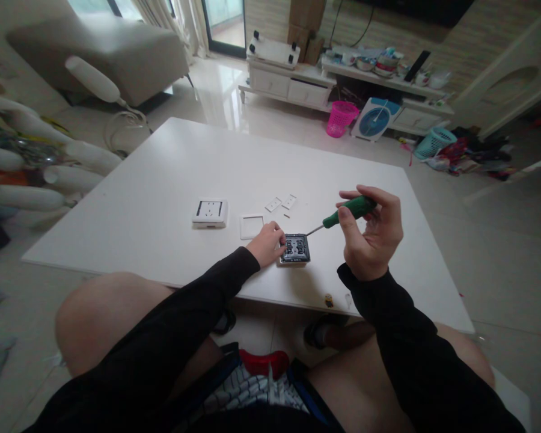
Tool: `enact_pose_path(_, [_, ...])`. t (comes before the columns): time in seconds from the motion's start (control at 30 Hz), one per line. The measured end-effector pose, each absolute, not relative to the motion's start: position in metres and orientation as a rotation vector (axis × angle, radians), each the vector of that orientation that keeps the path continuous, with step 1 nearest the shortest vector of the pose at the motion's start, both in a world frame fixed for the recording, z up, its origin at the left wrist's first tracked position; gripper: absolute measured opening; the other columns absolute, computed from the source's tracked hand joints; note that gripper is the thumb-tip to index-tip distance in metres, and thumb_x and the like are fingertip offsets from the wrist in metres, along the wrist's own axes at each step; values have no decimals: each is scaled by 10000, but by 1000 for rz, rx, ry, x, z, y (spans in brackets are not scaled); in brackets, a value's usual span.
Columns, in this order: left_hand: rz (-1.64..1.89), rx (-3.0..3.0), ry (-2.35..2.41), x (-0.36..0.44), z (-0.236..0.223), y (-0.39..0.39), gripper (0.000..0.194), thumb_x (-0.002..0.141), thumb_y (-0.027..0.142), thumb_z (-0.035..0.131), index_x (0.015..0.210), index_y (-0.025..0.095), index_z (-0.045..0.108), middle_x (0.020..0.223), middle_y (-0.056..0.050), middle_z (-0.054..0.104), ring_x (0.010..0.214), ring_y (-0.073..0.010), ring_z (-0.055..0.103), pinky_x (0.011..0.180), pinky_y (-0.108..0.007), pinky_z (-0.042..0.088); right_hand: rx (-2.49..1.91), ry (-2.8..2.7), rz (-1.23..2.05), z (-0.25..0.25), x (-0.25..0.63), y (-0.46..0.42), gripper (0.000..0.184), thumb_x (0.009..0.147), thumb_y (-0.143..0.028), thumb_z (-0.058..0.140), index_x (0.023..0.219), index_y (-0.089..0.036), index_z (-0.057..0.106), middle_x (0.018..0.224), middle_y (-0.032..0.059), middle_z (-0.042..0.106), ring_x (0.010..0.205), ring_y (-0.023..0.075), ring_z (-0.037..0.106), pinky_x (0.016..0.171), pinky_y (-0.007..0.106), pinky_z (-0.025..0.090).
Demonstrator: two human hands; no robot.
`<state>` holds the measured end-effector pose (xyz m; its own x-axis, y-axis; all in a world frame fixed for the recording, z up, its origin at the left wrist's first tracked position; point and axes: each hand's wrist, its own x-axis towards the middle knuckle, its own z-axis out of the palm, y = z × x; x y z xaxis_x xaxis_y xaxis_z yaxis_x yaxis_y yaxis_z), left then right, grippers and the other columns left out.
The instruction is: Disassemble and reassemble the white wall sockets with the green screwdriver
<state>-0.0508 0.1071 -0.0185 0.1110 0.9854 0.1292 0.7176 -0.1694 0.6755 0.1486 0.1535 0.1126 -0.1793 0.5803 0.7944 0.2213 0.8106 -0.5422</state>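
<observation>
My right hand (374, 231) grips a screwdriver (350, 211) by its green handle. The tilted shaft meets the upper right edge of a wall switch (296, 248) with its black inner frame exposed. At the switch's left side is my left hand (269, 243), fingers closed on its edge. Just behind that hand lies a white cover frame (251, 226). Two small white rocker plates (281, 203) rest farther back, with a tiny brownish screw-like piece (287, 216) near them. A white wall socket (210, 213) on its box sits to the left.
The white table (162, 180) has a small yellow figure (329, 300) near its front edge. Beyond it stand a pink basket (341, 118), a blue fan (373, 119) and a white TV cabinet (288, 87). White bottle-like objects (83, 155) crowd the left side.
</observation>
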Motion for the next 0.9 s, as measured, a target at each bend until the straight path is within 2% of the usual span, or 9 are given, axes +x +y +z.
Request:
enact_pose_path(0.2, [691, 1998, 1682, -47, -16, 108, 24, 896, 172, 649, 880, 183, 635, 1127, -111, 546, 1083, -290, 581, 1025, -502, 529, -642, -1762, 346, 113, 150, 153, 370, 931, -234, 681, 1287, -279, 589, 1123, 62, 728, 940, 238, 759, 832, 455, 647])
enact_pose_path(0.5, [515, 2129, 1694, -43, -11, 108, 80, 957, 122, 538, 935, 144, 612, 1171, -171, 543, 1034, -295, 575, 970, -486, 545, -621, -1766, 367, 114, 148, 151, 351, 936, -203, 681, 1270, -280, 603, 1112, 56, 722, 960, 239, 759, 806, 438, 638])
enact_pose_path(0.7, [479, 2141, 1766, -39, -12, 109, 95, 1008, 192, 525, 976, 142, 599, 1172, -197, 556, 1069, -337, 572, 906, -490, 532, -630, -1768, 379, 113, 148, 151, 341, 936, -222, 685, 1262, -286, 608, 1106, 46, 727, 951, 239, 754, 819, 442, 628])
enact_pose_path(0.9, [389, 2176, 1871, -36, -10, 108, 193, 1045, 280, 501, 1037, 122, 612, 1172, -210, 571, 1065, -351, 578, 864, -465, 517, -637, -1768, 370, 114, 148, 151, 333, 934, -229, 690, 1254, -280, 615, 1090, 48, 729, 951, 236, 753, 816, 439, 625])
